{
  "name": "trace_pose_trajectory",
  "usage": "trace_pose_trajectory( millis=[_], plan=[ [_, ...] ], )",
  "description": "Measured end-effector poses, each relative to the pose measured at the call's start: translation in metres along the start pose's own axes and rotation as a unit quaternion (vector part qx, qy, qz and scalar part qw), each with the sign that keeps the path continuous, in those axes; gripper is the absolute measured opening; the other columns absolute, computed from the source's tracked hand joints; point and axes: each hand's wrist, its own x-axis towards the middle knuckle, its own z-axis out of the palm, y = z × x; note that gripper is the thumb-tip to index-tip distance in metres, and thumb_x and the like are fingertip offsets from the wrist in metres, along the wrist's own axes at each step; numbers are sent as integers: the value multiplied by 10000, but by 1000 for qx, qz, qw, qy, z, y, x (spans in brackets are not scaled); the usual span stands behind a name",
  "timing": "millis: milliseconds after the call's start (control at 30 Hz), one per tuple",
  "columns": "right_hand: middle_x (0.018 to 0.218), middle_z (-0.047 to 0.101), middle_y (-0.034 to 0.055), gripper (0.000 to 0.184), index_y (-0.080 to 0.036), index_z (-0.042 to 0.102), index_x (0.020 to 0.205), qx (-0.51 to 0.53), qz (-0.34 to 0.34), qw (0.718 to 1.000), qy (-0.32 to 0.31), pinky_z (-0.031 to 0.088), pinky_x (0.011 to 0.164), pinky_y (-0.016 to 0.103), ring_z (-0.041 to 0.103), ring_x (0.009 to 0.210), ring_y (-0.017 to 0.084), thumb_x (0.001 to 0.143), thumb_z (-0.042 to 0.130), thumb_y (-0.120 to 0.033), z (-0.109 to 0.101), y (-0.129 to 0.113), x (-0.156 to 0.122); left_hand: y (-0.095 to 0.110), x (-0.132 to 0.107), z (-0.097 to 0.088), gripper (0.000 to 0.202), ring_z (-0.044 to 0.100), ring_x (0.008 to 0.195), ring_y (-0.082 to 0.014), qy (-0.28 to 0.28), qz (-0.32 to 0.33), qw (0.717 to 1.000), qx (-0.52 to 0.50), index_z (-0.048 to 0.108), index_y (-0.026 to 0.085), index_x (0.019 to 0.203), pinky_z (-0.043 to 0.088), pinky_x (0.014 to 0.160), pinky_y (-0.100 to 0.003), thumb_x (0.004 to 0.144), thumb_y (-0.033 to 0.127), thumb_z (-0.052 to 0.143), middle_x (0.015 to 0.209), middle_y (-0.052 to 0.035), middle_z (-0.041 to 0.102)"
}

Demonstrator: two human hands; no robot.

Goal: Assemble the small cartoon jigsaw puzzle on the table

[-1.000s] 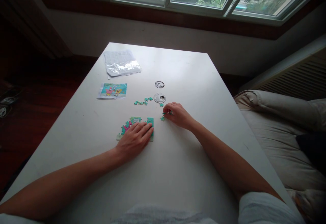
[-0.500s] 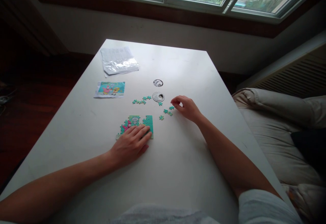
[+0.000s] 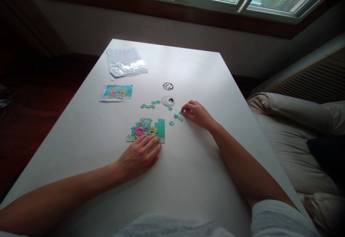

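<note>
A partly assembled jigsaw puzzle point(image 3: 161, 127) with pink and yellow cartoon figures lies on the white table, its upper edge ragged with gaps. My left hand point(image 3: 141, 154) rests on its lower edge, fingers stretched out and covering part of the border. To the right, my right hand point(image 3: 198, 114) has thumb and forefinger pinched on a small green puzzle piece point(image 3: 181, 113). Several loose pieces point(image 3: 176, 116) lie just left of those fingertips. Another group of loose pieces point(image 3: 147, 106) sits above the puzzle, and a single piece point(image 3: 170, 108) lies near the round grommet.
A reference picture point(image 3: 118, 93) of the same cartoon lies at the left. Behind it is a clear plastic bag with papers point(image 3: 126, 63). A round grommet point(image 3: 168, 101) and a hole point(image 3: 168, 86) are in the tabletop. A beige sofa point(image 3: 280, 140) stands along the right side.
My left hand has slid down off the figures, uncovering more of the puzzle, which sits slightly farther up and right. My right fingertips have come down onto a loose piece.
</note>
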Motion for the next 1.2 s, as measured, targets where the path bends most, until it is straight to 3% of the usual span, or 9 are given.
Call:
trace_pose_trajectory(
  millis=[333,533,833,1200],
  plan=[
    [897,602,61,105,-243,700,967,-15,-14,1000,21,451,821,357,545,905,230,896,622,-244,6,-1,1,0,1,-1,321,530,1274,-304,-9,2,1000,7,604,156,1266,469,1072,-484,963,229,524,1369,-150,580],
    [905,600,62,113,-256,700,982,-14,-10,999,32,450,832,371,539,923,240,902,620,-265,10,2,1,1,2,-1,342,474,1352,-306,-2,-23,999,23,606,176,1293,311,1194,-550,982,271,502,1439,-137,545],
    [899,596,60,103,-255,691,976,-19,-10,999,42,448,821,368,529,913,237,901,623,-271,12,1,2,1,4,-4,386,500,1320,-319,-19,-35,999,26,584,161,1331,432,1101,-508,973,291,517,1435,-163,542],
    [905,596,65,122,-252,693,985,-25,-9,999,44,448,827,375,527,911,240,901,606,-270,12,0,2,0,3,-6,375,502,1316,-315,-22,-32,999,17,589,159,1320,435,1099,-512,978,289,505,1433,-172,542]
  ],
)
